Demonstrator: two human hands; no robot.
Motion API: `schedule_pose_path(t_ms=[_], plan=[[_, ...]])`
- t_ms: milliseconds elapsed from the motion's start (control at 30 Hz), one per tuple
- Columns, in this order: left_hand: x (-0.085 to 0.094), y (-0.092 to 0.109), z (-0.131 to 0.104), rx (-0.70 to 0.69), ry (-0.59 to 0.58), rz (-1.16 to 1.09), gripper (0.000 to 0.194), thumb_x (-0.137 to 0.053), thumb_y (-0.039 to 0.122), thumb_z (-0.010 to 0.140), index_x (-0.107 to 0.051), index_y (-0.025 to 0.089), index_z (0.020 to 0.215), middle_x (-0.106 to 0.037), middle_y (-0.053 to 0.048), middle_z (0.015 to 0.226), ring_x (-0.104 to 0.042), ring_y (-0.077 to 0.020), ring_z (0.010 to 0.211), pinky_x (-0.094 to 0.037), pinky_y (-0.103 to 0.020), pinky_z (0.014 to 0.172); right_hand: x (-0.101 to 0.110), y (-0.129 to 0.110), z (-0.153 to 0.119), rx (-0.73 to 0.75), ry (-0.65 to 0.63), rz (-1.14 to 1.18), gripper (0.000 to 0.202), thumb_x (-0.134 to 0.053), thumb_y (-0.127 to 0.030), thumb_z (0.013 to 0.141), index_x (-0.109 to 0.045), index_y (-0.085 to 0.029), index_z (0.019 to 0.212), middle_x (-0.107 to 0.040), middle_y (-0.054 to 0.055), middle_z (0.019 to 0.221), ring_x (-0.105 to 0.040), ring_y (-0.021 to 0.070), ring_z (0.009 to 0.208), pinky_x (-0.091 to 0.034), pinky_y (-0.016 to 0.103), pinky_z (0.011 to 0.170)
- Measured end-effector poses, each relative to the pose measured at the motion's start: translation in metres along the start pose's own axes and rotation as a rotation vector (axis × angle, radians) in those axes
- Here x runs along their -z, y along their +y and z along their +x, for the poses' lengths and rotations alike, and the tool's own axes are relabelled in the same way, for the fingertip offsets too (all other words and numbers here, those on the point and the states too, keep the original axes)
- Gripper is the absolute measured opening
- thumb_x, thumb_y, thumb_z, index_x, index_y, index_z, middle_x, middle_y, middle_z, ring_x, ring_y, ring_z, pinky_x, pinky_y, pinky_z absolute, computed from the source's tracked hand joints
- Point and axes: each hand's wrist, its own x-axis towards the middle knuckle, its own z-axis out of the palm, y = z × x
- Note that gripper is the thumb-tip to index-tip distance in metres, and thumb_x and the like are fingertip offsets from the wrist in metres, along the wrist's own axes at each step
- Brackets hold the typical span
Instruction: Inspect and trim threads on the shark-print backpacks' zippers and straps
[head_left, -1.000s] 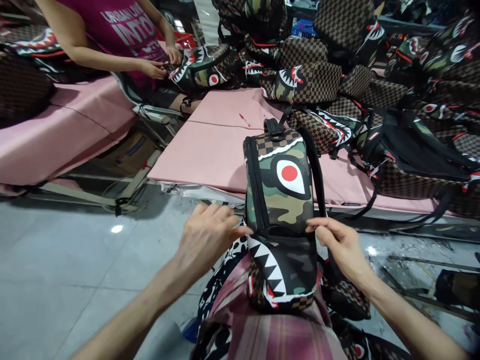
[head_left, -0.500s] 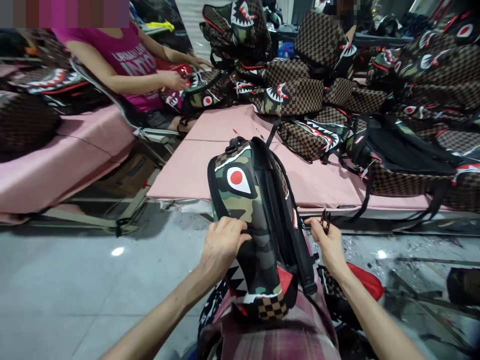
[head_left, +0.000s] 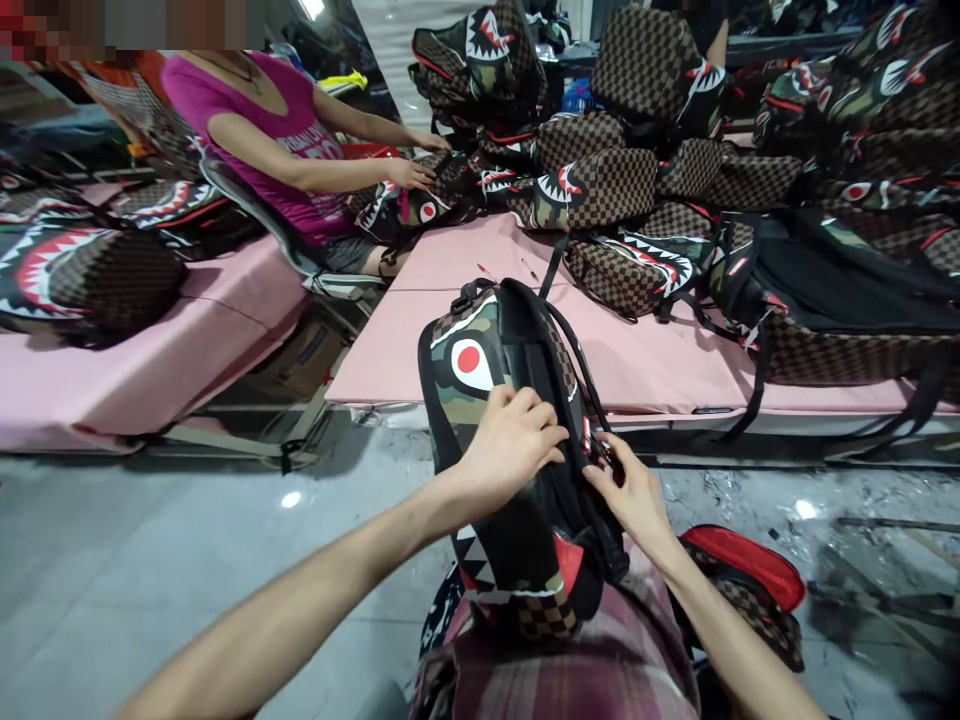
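Note:
A backpack point(head_left: 459, 420) with camouflage print, a red-and-white eye and shark teeth stands upright on my lap, its black padded back and straps turned to the right. My left hand point(head_left: 510, 445) reaches across the camouflage side, its fingers curled over the black strap area. At the backpack's right edge is my right hand point(head_left: 634, 500), thumb and fingers bent around small dark thread snips point(head_left: 611, 462). The snips lie close to the strap and are partly hidden by the fingers, so their blades are hard to make out.
A pink-covered table point(head_left: 405, 345) stands ahead, piled with checkered shark-print backpacks point(head_left: 619, 190). At the left, a seated person point(head_left: 300, 150) in a magenta shirt handles another backpack. A red-lined bag point(head_left: 750, 565) lies low at my right. Another pink table point(head_left: 232, 310) is at left.
My left hand has moved right and up, from the camouflage side onto the strap area. My right hand has come in leftward to the backpack's edge with the snips. The view has turned slightly left.

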Motion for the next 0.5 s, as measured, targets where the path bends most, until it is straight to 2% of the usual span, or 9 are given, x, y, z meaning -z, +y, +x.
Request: schedule_pose_path(t_ms=[67, 133, 300, 500], plan=[[-0.006, -0.002, 0.017, -0.089, -0.149, 0.047, 0.016, -0.059, 0.031, 0.082, -0.066, 0.020, 0.072, -0.062, -0.003, 0.075, -0.048, -0.0210, 0.080, -0.026, -0.038, 0.072, 0.003, 0.002, -0.005, 0.031, 0.035, -0.054, 0.038, -0.050, -0.038, 0.084, -0.051, -0.021, 0.117, -0.065, 0.005, 0.103, -0.061, 0.0213, 0.091, -0.046, 0.034, 0.078], [-0.011, -0.006, 0.023, -0.117, -0.211, 0.082, 0.016, -0.058, 0.025, 0.082, -0.064, 0.019, 0.068, -0.060, -0.003, 0.070, -0.047, -0.0202, 0.076, -0.025, -0.037, 0.070, 0.004, 0.002, -0.008, 0.100, 0.061, -0.094, 0.028, -0.048, -0.035, 0.086, -0.054, -0.020, 0.109, -0.065, 0.005, 0.097, -0.060, 0.0209, 0.090, -0.046, 0.033, 0.076], [-0.008, -0.011, 0.015, -0.111, -0.163, 0.152, 0.014, -0.054, 0.021, 0.084, -0.061, 0.018, 0.072, -0.058, -0.004, 0.073, -0.046, -0.0202, 0.078, -0.027, -0.037, 0.072, 0.000, -0.002, -0.001, 0.365, 0.096, -0.116, 0.015, -0.055, -0.027, 0.084, -0.061, -0.021, 0.096, -0.062, 0.005, 0.096, -0.058, 0.0181, 0.087, -0.045, 0.028, 0.074], [-0.005, -0.010, 0.014, -0.075, -0.150, 0.186, 0.020, -0.048, 0.020, 0.087, -0.060, 0.013, 0.073, -0.057, -0.007, 0.078, -0.045, -0.0216, 0.081, -0.030, -0.038, 0.073, -0.002, -0.012, 0.015, 0.450, 0.114, -0.254, 0.015, -0.061, -0.024, 0.081, -0.067, -0.023, 0.095, -0.062, 0.003, 0.090, -0.057, 0.0172, 0.079, -0.044, 0.028, 0.068]])
